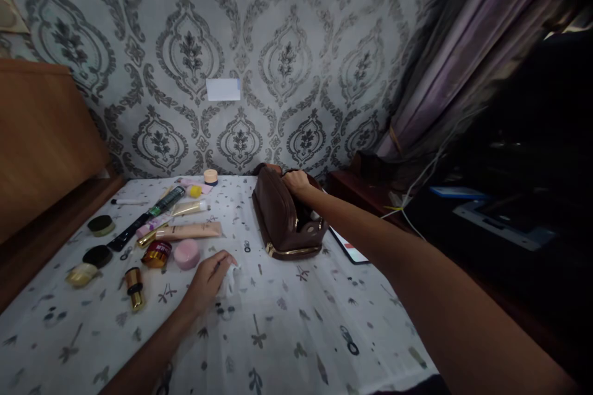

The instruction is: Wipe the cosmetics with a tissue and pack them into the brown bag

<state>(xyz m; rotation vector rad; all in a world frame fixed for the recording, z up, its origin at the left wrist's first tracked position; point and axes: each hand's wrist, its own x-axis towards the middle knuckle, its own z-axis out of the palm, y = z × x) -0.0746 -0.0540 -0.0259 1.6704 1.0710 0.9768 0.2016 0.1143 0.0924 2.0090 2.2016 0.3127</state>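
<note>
A dark brown makeup bag (278,210) with gold zips stands unzipped near the wall. My right hand (296,184) is closed at the top rim of the bag, its fingers partly hidden there. Just left of and nearer than the bag, my left hand (214,273) pinches a thin, crumpled white piece (230,282) that looks like tissue, low over the cloth. Beside that hand are a pink round jar (186,254), a red and gold jar (156,254) and a peach tube (189,231). The inside of the bag is mostly dark.
More cosmetics lie at left: a black and green tube (167,202), a dark round compact (97,255), a brown and gold bottle (134,289). A tablet-like device (354,252) lies right of the bag. A wooden cabinet (46,148) borders the left; cables (435,160) hang right.
</note>
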